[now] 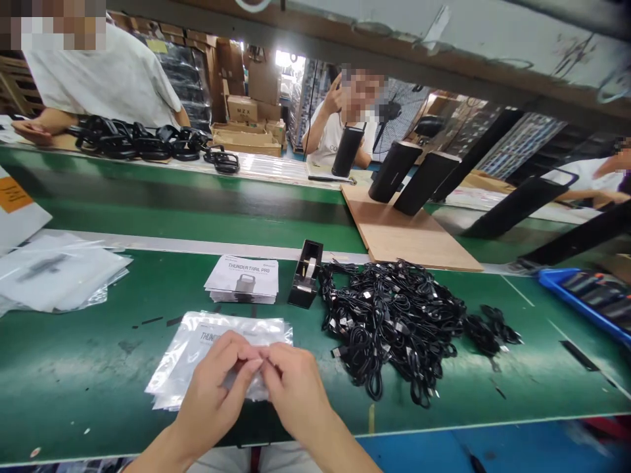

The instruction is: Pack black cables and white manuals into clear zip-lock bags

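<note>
My left hand and my right hand meet fingertip to fingertip over a clear plastic bag with a printed booklet inside. Both hands pinch the bag's near edge on the green table. Just beyond lies a stack of white manuals titled "Thunder Trail Pro". A black tape dispenser stands to the right of the stack. A big tangled pile of black cables spreads to the right of my hands.
More clear bags lie at the left. A wooden board carries black cylindrical speakers. A blue tray sits at the right edge. Other people stand and sit across the conveyor, beside black cable bundles.
</note>
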The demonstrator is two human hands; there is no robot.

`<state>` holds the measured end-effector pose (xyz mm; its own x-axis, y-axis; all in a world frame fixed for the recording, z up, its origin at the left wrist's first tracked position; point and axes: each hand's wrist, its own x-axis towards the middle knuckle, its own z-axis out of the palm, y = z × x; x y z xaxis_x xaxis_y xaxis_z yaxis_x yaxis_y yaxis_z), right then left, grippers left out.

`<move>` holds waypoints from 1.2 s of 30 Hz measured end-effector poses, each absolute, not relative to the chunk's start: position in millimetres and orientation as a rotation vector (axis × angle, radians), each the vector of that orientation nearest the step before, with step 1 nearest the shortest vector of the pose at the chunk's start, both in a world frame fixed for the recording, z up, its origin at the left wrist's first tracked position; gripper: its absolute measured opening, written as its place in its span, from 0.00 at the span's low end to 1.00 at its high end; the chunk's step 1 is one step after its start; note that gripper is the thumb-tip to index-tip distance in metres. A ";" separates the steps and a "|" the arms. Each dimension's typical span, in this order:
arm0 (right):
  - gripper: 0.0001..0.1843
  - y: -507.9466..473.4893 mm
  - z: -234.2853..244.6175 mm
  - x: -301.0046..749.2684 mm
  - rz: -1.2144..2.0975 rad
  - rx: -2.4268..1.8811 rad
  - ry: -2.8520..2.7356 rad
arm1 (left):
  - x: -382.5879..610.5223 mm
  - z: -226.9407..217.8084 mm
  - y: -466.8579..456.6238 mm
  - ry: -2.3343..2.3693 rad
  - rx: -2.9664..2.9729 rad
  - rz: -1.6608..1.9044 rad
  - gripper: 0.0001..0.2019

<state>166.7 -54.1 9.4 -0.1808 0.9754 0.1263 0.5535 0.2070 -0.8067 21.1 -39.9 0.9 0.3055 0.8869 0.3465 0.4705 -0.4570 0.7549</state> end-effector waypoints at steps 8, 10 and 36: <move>0.04 9.1 111.9 154.3 0.711 -1.227 -2.197 | -4.8 49.2 -5.7 1.404 1.679 1.421 0.09; 0.05 17.2 139.2 150.6 0.671 -1.093 -2.274 | -17.8 54.0 2.5 1.256 1.538 1.442 0.20; 0.11 -40.1 38.3 192.0 1.094 -1.305 -1.497 | -8.0 28.4 -17.1 1.239 1.503 0.941 0.06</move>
